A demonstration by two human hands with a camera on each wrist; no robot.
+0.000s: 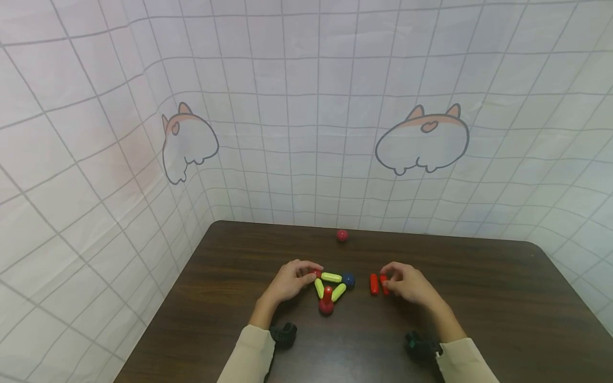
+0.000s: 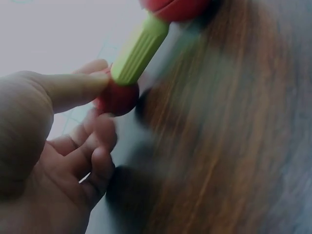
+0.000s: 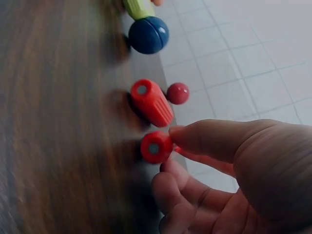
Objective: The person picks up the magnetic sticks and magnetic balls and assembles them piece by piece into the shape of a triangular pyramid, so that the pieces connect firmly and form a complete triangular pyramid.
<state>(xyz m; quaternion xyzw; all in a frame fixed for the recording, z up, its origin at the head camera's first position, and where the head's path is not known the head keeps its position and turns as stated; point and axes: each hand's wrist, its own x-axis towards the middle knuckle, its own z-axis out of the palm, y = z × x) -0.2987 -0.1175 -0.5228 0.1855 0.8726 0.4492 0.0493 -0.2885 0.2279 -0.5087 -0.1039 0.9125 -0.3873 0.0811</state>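
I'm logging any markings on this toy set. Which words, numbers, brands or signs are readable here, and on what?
None: no view shows readable text.
The red sticks, green sticks and balls are plain.
The backdrop carries only grid lines and cartoon animal drawings, no letters.
The left hand and right hand bear no markings.

2 bare hands (image 1: 289, 282), cream long sleeves (image 1: 249, 354), black wrist-worn cameras (image 1: 283, 335)

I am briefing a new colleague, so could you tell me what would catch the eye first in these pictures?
The small triangle of yellow-green rods and red and blue balls at the middle of the dark table, the left hand pinching its left red ball. The right hand pinches one of two red rods; a lone red ball lies behind.
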